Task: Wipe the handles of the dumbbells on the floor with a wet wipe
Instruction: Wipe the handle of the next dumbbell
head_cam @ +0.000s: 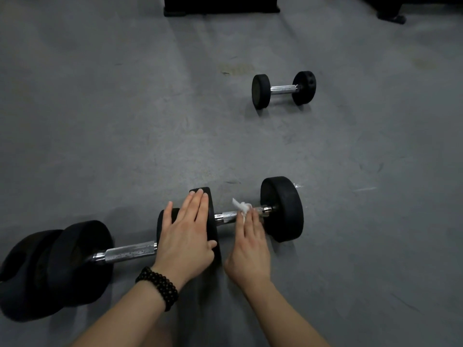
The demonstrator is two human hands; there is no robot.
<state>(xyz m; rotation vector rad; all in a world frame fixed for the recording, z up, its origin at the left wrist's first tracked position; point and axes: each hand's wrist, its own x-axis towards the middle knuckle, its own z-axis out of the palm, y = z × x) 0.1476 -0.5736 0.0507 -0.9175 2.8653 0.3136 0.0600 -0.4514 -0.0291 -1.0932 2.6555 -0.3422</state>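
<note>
Grey floor (125, 121) lay under three dumbbells. Two of them sat close to the person, end to end, with their black weights touching in the middle. The left dumbbell (75, 261) had a shiny metal handle (130, 254) and big black weights at its far left end. The right dumbbell (280, 209) had a shiny handle (225, 217) too.

The left hand (185, 236) lay flat, fingers straight and close together, pressing on top of the two black weights where they met. A bracelet (157, 286) of dark beads went round that wrist.

The right hand (248, 246) reached over the handle of the right dumbbell. Its fingers were mostly straight and pressed a white wet wipe (241, 206) against the bar, near the right weight. The wipe was scrunched up and stuck out past the fingertips.

The third dumbbell (283, 90) was smaller and lay well apart, farther away on the floor, to the right. Nobody touched it.

Dark shapes (220, 6) stood at the top edge, too cut off to tell what they were.
</note>
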